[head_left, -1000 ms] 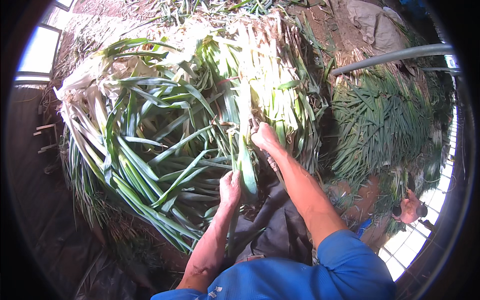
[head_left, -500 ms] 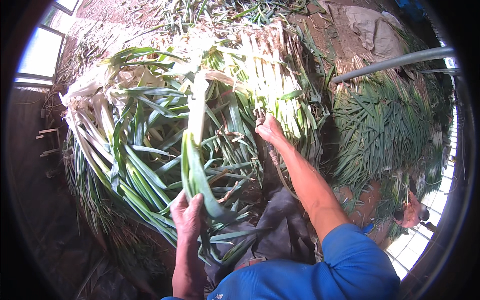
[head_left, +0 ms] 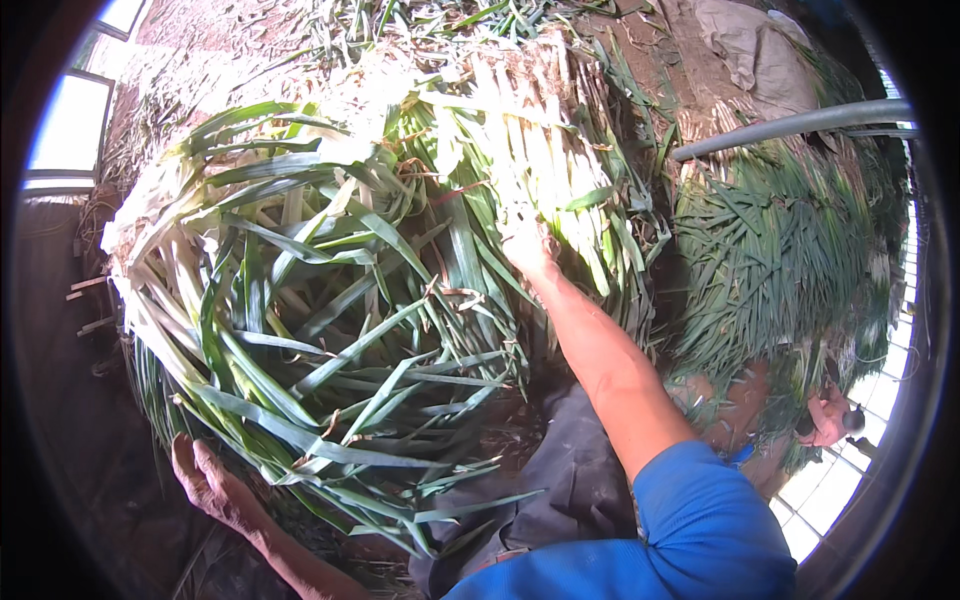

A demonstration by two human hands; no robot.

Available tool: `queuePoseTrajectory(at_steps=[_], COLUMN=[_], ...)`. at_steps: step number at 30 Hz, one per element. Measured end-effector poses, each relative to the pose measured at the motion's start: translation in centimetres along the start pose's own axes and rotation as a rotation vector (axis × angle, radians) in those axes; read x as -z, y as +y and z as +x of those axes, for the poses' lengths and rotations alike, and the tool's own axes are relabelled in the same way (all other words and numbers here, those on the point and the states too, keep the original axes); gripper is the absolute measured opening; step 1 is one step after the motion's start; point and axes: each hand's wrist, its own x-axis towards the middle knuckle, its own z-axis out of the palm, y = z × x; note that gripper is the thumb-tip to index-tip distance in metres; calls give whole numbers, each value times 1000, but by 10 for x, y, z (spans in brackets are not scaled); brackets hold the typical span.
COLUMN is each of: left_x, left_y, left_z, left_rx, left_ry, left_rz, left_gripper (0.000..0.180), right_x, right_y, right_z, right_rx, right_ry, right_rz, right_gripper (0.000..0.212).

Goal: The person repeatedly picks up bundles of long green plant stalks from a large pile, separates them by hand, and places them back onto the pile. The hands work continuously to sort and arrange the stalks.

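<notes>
My left hand [head_left: 210,485] is at the lower left edge of a loose heap of leeks [head_left: 340,330], with its fingers apart and nothing in it. Long green leaves spread over this heap, and its white stalks [head_left: 160,300] show along the left side. My right hand [head_left: 533,246] reaches to the bright row of leeks with pale stalks [head_left: 545,130] right of the heap. Glare washes out its fingers, so I cannot tell whether it holds anything.
At right lies another big pile of leeks [head_left: 780,260], with a grey metal pipe [head_left: 790,130] across its far end. A pale sack [head_left: 745,45] rests beyond. Another person [head_left: 830,415] is at the lower right. Loose leaves litter the far floor.
My left hand has let go of the leek it held upright and moved left and down. My right hand stays by the pale stalks; the hose fitting seen below it earlier no longer shows.
</notes>
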Motion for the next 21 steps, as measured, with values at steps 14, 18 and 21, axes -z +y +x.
queuePoseTrajectory(at_steps=[14, 18, 21], left_x=[-531, -572, -583], left_y=[126, 134, 151], left_z=[-227, -260, -273], left_rx=[-43, -20, 18], left_ry=[-1088, -1035, -980], left_rz=[-376, -103, 70], left_gripper=[27, 47, 64], right_x=[17, 18, 22], right_y=[67, 88, 113], right_z=[-14, -5, 3], right_rx=[-20, 74, 148], right_ry=[19, 10, 4], right_rz=[271, 363, 419], right_gripper=[28, 28, 32])
